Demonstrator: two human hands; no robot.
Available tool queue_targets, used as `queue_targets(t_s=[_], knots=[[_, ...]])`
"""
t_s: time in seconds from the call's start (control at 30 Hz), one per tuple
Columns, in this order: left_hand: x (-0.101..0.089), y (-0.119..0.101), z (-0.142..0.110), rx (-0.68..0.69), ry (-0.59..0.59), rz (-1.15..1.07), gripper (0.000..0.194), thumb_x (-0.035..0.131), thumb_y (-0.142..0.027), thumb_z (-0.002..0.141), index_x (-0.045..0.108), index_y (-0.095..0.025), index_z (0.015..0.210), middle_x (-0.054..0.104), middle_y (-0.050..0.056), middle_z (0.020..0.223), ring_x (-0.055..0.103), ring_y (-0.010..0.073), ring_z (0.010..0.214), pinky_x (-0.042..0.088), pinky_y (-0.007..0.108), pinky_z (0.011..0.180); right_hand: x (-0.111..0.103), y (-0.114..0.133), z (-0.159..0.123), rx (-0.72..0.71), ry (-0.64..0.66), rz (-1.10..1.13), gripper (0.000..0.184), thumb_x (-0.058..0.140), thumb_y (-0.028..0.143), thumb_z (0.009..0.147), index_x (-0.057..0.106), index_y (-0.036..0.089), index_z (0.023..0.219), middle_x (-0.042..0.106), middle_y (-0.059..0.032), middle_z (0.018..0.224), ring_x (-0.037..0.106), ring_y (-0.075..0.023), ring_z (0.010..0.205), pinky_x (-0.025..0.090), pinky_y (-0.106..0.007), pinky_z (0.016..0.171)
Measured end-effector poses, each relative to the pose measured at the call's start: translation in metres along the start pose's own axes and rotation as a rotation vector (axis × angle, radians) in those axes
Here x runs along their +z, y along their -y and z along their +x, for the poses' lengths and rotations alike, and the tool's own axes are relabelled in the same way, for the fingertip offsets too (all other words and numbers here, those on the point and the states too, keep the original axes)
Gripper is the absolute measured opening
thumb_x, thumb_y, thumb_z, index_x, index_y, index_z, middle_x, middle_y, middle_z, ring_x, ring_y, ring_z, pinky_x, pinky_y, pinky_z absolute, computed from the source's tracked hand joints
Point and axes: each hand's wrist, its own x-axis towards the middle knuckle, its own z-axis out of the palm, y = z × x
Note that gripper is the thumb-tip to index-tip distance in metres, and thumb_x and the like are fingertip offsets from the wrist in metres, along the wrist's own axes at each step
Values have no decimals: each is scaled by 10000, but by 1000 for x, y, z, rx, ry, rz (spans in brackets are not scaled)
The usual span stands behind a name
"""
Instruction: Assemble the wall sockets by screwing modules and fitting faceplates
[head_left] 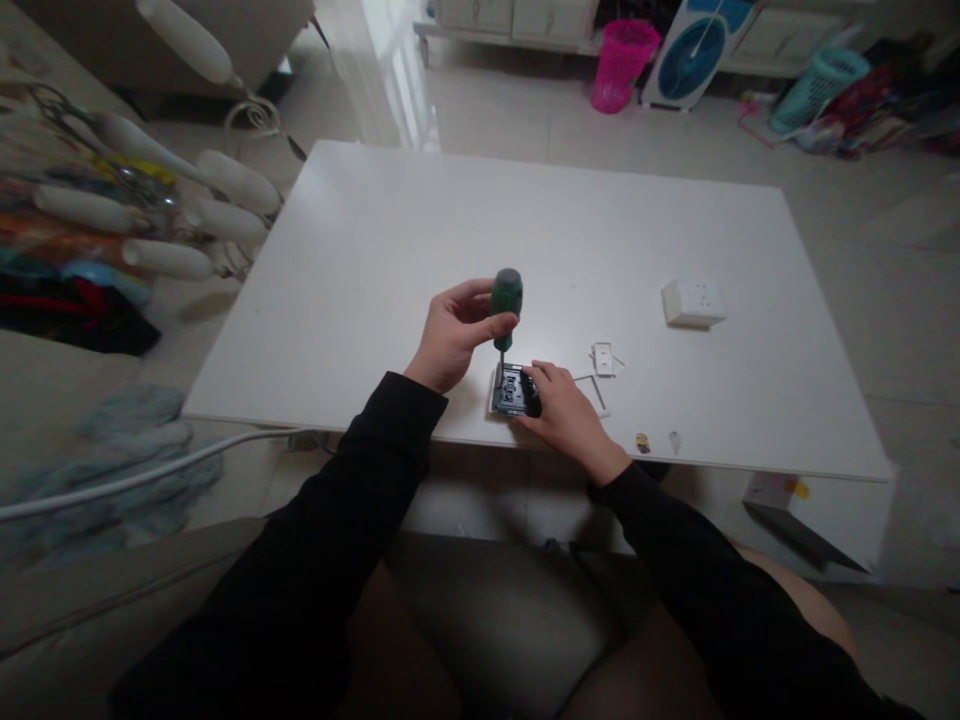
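Upright in my left hand (pixel 454 335) is a green-handled screwdriver (pixel 507 300), its fingers closed round the handle. The shaft points down to the left part of a dark socket module (pixel 513 391) with a pale edge, at the table's front edge. My right hand (pixel 559 408) grips the right side of that module, fingers over the top and thumb at the near edge. Just right of this hand lie a thin white frame (pixel 595 396) and a small white socket insert (pixel 603 359). Whether the screwdriver tip touches a screw is too small to tell.
A white socket box (pixel 694 303) stands on the right of the white table (pixel 420 230). Near the front edge lie a small yellow-and-black piece (pixel 643 443) and a small clear bag (pixel 674 441). A cable (pixel 150 478) runs along the left; a pink basket (pixel 624 65) stands behind.
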Motion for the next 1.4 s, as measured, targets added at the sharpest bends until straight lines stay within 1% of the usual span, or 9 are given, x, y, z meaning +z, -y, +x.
queue_targets(t_s=[0.33, 0.5, 0.7, 0.8, 0.93, 1.0, 1.1, 1.23, 1.4], knots=[[2, -2, -1, -25, 2, 39, 558, 986, -497, 581, 750, -221, 1005, 784, 5, 908, 724, 151, 806, 603, 306, 730, -1, 1, 0, 0, 5, 2, 674, 791, 249, 787, 522, 187, 1402, 563, -185, 1456, 549, -376, 1317, 515, -578, 1110], [5, -6, -2, -56, 45, 66, 549, 987, -465, 579, 749, -212, 1005, 785, 17, 904, 738, 169, 811, 613, 312, 713, -1, 1, 0, -1, 2, 15, 667, 781, 243, 786, 519, 211, 1398, 563, -173, 1451, 547, -377, 1315, 522, -590, 1094], [5, -10, -5, -82, 90, 129, 501, 956, -449, 644, 764, -203, 1036, 789, 41, 926, 753, 190, 845, 629, 334, 756, -1, 2, 0, -1, 4, 15, 653, 778, 239, 786, 526, 213, 1388, 567, -169, 1436, 554, -370, 1302, 520, -579, 1094], [5, -11, -6, -75, 105, 106, 487, 914, -479, 706, 766, -203, 1080, 789, 49, 961, 756, 196, 874, 640, 355, 811, 0, 2, 0, 1, 6, 14, 666, 784, 243, 786, 523, 213, 1397, 563, -174, 1446, 551, -373, 1313, 513, -584, 1102], [7, -13, -7, -77, 168, 53, 458, 830, -495, 813, 753, -191, 1146, 782, 78, 1039, 750, 201, 917, 634, 368, 859, 0, 1, 1, 4, 15, 0, 655, 788, 260, 789, 529, 183, 1385, 564, -185, 1446, 549, -379, 1303, 518, -575, 1094], [10, -14, -8, -93, 196, 13, 450, 791, -508, 846, 740, -186, 1157, 772, 88, 1053, 740, 204, 925, 627, 374, 866, -1, 2, 2, -1, 11, 3, 636, 783, 265, 794, 532, 190, 1374, 571, -177, 1433, 552, -375, 1292, 527, -571, 1080], [17, -15, -10, -116, 193, -37, 428, 738, -516, 873, 714, -188, 1146, 752, 94, 1065, 716, 208, 923, 610, 367, 840, -1, 3, 2, -11, 2, 12, 607, 771, 259, 801, 534, 219, 1359, 579, -160, 1413, 559, -367, 1278, 536, -573, 1060], [29, -18, -15, -147, 194, -87, 419, 637, -529, 908, 691, -182, 1137, 712, 72, 928, 649, 171, 770, 571, 334, 737, -2, 4, 3, -12, 9, 2, 598, 760, 252, 805, 534, 208, 1357, 579, -162, 1406, 558, -371, 1266, 536, -567, 1063], [37, -20, -17, -167, 207, -43, 536, 557, -708, 913, 646, -213, 1098, 608, 15, 763, 555, 142, 632, 499, 313, 620, -2, 6, 3, -23, 7, 20, 613, 748, 235, 805, 525, 238, 1376, 582, -147, 1399, 562, -363, 1254, 543, -570, 1047]])
